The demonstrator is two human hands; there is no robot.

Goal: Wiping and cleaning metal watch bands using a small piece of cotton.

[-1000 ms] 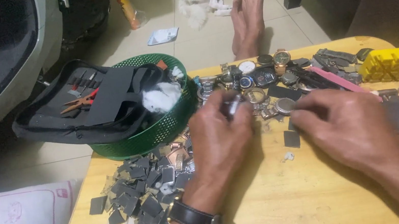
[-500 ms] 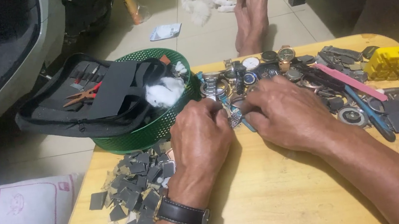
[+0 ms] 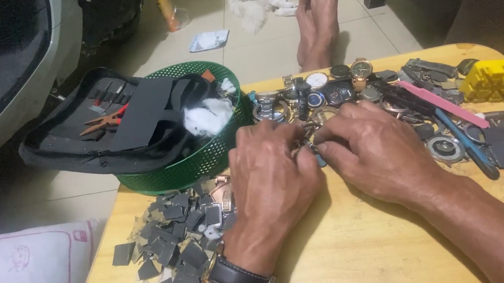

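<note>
Head view: left hand point(image 3: 272, 174) and right hand point(image 3: 378, 154) pinch one small metal part point(image 3: 310, 148) between closed fingertips on the counter point(image 3: 358, 257). Yellow block point(image 3: 494, 78) at 2 o'clock, green basket point(image 3: 203, 161) at 10. Since half a second ago, both hands have drawn slightly nearer.

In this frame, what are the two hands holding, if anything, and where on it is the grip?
The left hand and right hand pinch one small metal part between their fingertips above the wooden table. It is mostly hidden, so its kind and the exact grip point cannot be told.

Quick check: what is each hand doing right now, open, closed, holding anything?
Left hand: closed, fingers pinching a small part, too hidden to identify.
Right hand: closed, fingertips on the same part.
</note>
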